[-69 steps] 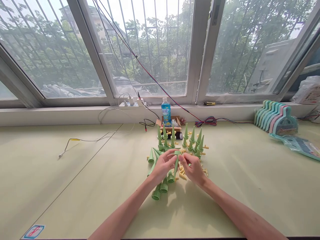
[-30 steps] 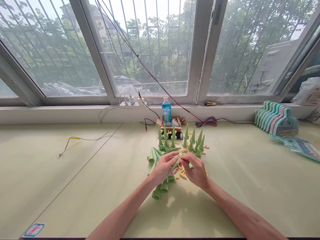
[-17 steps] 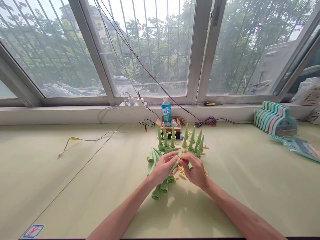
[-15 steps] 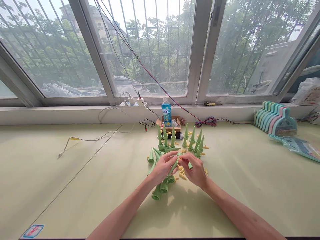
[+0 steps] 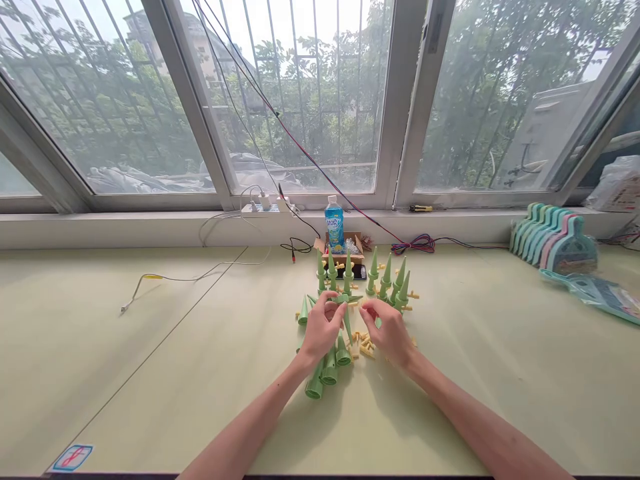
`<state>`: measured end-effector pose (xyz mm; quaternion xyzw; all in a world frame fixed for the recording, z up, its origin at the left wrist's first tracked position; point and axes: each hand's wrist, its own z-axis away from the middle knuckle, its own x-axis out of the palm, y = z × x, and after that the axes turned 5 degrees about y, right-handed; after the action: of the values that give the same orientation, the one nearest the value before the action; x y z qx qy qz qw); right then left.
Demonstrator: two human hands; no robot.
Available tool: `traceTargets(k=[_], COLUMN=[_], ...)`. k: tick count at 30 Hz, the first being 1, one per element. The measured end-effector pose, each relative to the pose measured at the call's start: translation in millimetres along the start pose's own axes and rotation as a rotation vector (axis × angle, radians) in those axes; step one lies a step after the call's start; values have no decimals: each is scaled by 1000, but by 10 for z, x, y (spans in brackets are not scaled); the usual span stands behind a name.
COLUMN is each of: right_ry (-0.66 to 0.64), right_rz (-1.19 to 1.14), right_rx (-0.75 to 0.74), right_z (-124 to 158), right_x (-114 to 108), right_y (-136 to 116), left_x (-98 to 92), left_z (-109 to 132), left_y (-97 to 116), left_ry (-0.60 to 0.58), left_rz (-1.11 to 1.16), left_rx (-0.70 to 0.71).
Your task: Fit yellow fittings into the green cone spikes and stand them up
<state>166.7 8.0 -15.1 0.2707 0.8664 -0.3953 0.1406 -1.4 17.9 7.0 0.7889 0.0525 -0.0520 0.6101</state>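
Note:
My left hand is closed around a green plastic plant-watering spike, its wide end up and its point tilted down toward me. A small yellow valve sticks out from the spike's wide end toward my right hand. My right hand is just to the right, thumb and fingers pinched together; whether anything is between them is hidden. Loose yellow valves lie on the table between and below the hands. Several green spikes lie at the lower left, open ends toward me.
Behind the hands, several upright green spikes with yellow valves stand in groups. Farther back are a phone, a small cardboard box and a blue bottle. Cables run along the sill. Pastel dustpan-like pieces stand at right.
The spike in my left hand has turned from slanting down-left to wide end up. My right hand has drawn slightly away, and the yellow valve now shows at the spike's wide end.

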Motion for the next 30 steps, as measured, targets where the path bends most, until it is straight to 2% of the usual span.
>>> traceTargets(k=[4,8,17,30], right_ry=[-159,-244,-305,-338], right_rz=[97,143,147,166], right_rx=[-40,-71,-193,-204], right_z=[9,20,47,52], right_x=[10,19,20,62], right_y=[20,22,20,95], left_x=[0,-1,-5,-7], left_z=[17,27,37,45], left_y=[-7,-2,8,-41], left_ry=[30,22,45,2], left_rz=[-145,-208,-226,-241], left_rx=[63,62,57,14])
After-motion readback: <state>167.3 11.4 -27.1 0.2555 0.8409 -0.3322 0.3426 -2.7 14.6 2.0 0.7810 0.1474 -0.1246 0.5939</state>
